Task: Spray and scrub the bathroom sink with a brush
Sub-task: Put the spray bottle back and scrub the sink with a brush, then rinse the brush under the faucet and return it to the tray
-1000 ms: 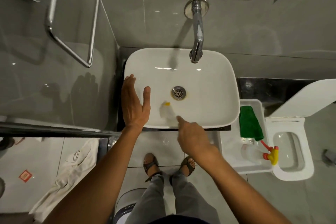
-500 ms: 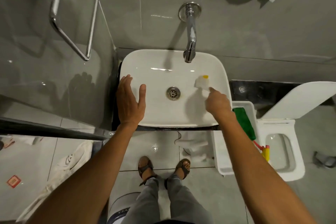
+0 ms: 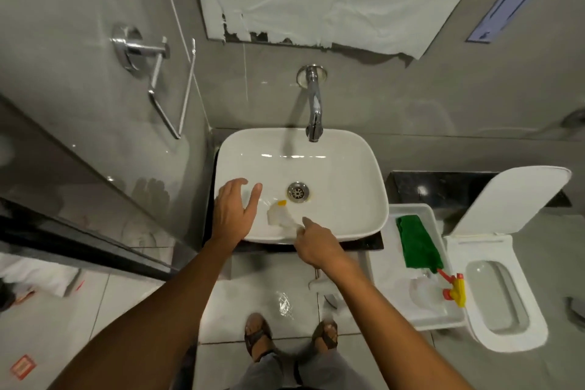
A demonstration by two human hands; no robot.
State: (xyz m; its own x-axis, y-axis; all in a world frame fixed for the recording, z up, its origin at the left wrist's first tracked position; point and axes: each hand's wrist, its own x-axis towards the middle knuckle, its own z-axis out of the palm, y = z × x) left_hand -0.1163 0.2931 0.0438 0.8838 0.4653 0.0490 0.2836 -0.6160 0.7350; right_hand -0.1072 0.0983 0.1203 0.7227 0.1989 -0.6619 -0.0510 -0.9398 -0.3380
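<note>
Item: brush (image 3: 280,215), pale translucent head with a small yellow-orange tip, blurred in the frame; lies against the inner left front of the sink (image 3: 348,168), just short of the drain (image 3: 298,191), its handle running back into the right hand (image 3: 311,242). Change noted: half a second earlier the brush was working the right-hand wall of the basin near the rim; it has now swung across to the left front quarter, much where it was a second ago. Judgement: scrubbing is under way in broad side-to-side sweeps, so the spraying step looks done and the basin is being covered pass by pass; the back wall under the tap (image 3: 313,117) may yet need attention. Right hand: closed round the brush handle, index finger stretched along it toward the head, wrist over the front rim. Left hand (image 3: 232,212): open, fingers spread and relaxed, holding nothing, palm resting on the left rim of the sink with thumb reaching into the bowl, seemingly as a brace. Surroundings: white tray (image 3: 386,266) just right of the sink carrying a green cloth (image 3: 418,244) and a clear spray bottle (image 3: 425,293) with red and yellow trigger, lying on its side; toilet (image 3: 506,291) beyond, lid raised; sandalled feet on tiled floor below.
</note>
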